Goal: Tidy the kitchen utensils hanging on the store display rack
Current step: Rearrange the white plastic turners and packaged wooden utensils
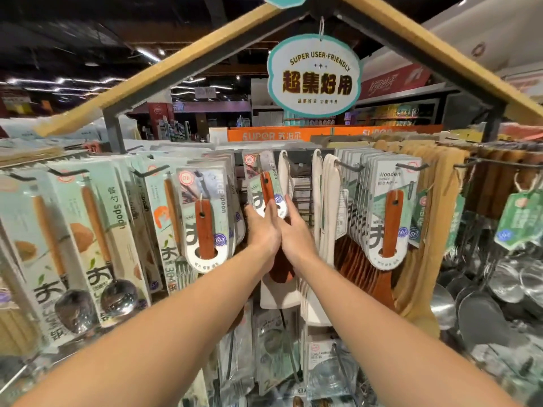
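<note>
Both arms reach forward to the middle of the display rack (482,155); the left hand (262,230) and right hand (295,230) meet side by side, touching along their inner edges, at a carded wooden spoon (266,186); the fingers of both hands lie straight against the lower part of the card, the grip spread rather than curled round it; whether any finger hooks behind the card cannot be told. The spoon hangs tilted near the top row, its red-brown handle showing through the card, just left of white cloth bags (326,201). To its left hangs a row of similar spoon packs (205,215); further left, metal ladle packs (97,245). To the right hang wooden spatula packs (388,221); steel pans (505,280) sit at far right. A round sign (314,74) hangs overhead from the wooden roof frame (164,69).
</note>
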